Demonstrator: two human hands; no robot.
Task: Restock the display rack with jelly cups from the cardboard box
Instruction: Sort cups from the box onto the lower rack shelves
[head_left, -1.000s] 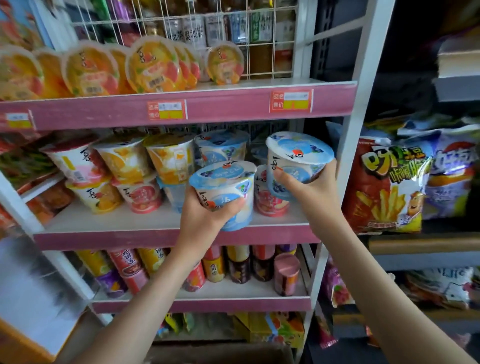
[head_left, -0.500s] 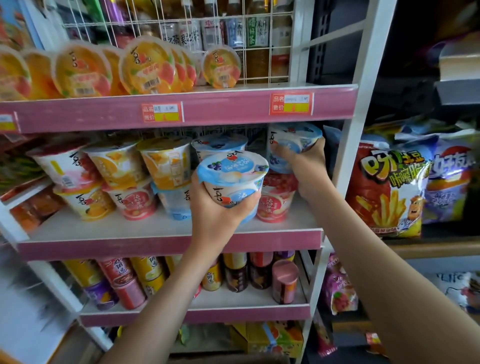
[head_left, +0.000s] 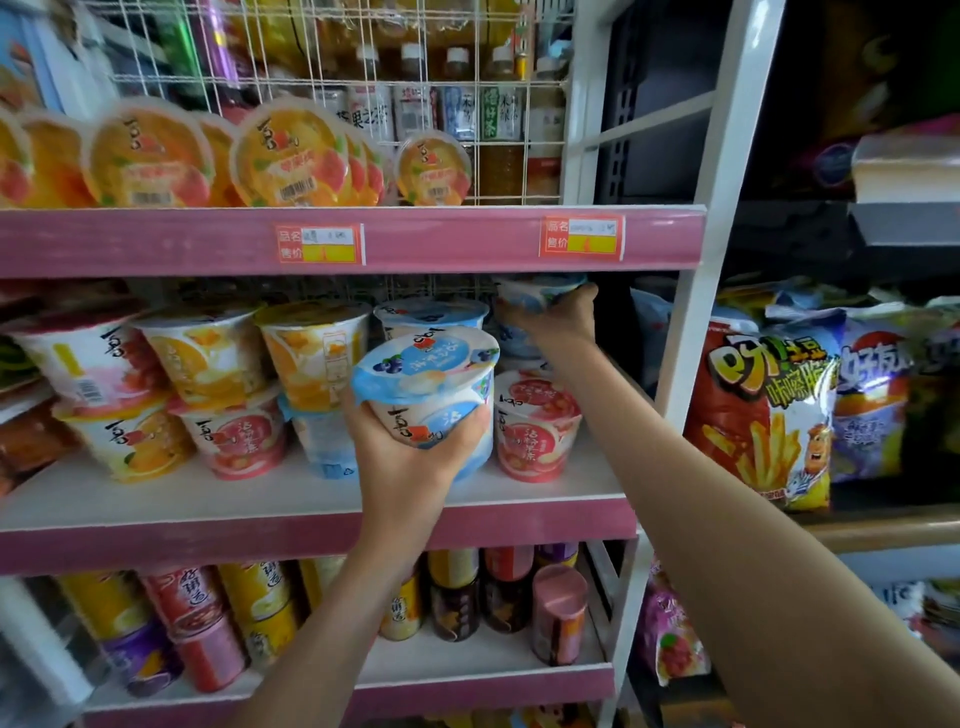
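Blueberry jelly cup (head_left: 431, 384) is gripped by left hand (head_left: 415, 462), another blue cup (head_left: 535, 293) by right hand (head_left: 561, 322) above red jelly cup (head_left: 535, 421); toppling is risked if released off-centre.

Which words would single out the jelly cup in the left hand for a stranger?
Find the middle shelf with the pink edge. In front of its stacked cups, the left hand grips a blue-and-white jelly cup. It alone is tilted forward, its whole blueberry lid showing.

The middle shelf (head_left: 208, 499) carries jelly cups (head_left: 535, 426) stacked two high. The upper shelf (head_left: 441, 241) carries flat cups (head_left: 291, 156) on edge; the lower shelf (head_left: 467, 660) carries cans (head_left: 558, 613).
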